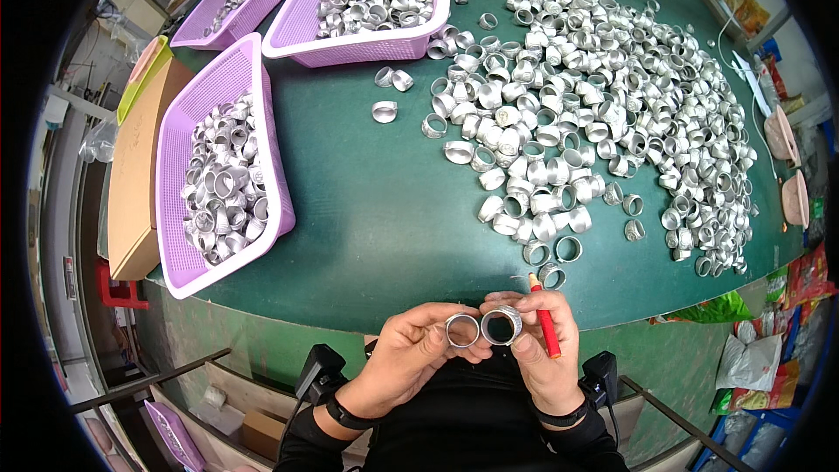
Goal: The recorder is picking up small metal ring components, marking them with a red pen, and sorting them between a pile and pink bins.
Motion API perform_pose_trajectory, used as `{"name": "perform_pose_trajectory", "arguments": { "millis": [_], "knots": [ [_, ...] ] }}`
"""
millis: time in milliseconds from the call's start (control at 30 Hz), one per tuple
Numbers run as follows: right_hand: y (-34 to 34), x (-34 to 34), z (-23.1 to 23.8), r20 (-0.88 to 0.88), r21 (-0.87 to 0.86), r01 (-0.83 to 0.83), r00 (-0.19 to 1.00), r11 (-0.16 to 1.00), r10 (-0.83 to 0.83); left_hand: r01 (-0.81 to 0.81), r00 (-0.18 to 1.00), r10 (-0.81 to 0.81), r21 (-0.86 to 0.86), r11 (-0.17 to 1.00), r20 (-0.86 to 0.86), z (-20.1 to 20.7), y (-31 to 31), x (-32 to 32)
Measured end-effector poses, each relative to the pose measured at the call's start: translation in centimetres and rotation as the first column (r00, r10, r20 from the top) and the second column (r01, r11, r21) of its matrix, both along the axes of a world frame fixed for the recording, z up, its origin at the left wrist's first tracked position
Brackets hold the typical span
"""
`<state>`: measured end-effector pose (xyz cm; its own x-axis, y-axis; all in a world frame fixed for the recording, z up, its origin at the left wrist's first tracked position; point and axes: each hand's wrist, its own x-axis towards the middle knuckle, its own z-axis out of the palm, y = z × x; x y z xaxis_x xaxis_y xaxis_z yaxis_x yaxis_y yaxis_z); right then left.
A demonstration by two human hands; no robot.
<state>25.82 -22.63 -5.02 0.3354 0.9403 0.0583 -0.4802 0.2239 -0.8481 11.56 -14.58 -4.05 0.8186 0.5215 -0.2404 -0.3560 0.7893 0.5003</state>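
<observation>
Close to my body, just off the near table edge, my left hand (418, 345) grips a silvery metal ring (461, 345) between thumb and fingers, its opening facing up toward me. Beside it, my right hand (546, 354) holds another ring, a thicker-looking metal ring (516, 325) with a patterned outer side. The two rings are side by side, almost touching. A red pencil (547, 323) with a pale tip is also tucked in the right hand, pointing away from me. A few loose rings (569, 249) lie on the table just beyond that hand.
A big heap of similar rings (629, 114) spreads over the right of the green table (367, 210). At left stand purple baskets (284, 210) (367, 54) (229, 33) holding rings, next to a cardboard box (144, 166). Pink bowl-like items (795, 201) are at the right edge.
</observation>
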Motion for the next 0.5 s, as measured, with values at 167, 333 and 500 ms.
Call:
{"name": "perform_pose_trajectory", "arguments": {
  "millis": [167, 333, 500],
  "knots": [
    [-0.3, -0.4, 0.6, -0.067, -0.072, 0.028, 0.997, 0.997, -0.033, -0.011, 0.997, 0.02, 0.135, 0.991, -0.069, 0.3, 0.0, -0.2],
    [-0.3, 0.5, 1.4, 0.62, -0.089, 0.125, 0.784, 0.988, -0.043, 0.149, 0.799, 0.464, 0.873, 0.464, -0.383, 0.5, 0.3, -0.3],
    [0.0, 0.8, 1.9, 0.776, -0.086, 0.086, 0.63, 0.993, 0.012, 0.326, 0.778, 0.393, 0.85, 0.415, -0.49, 0.6, 0.6, -0.5]
  ]
}}
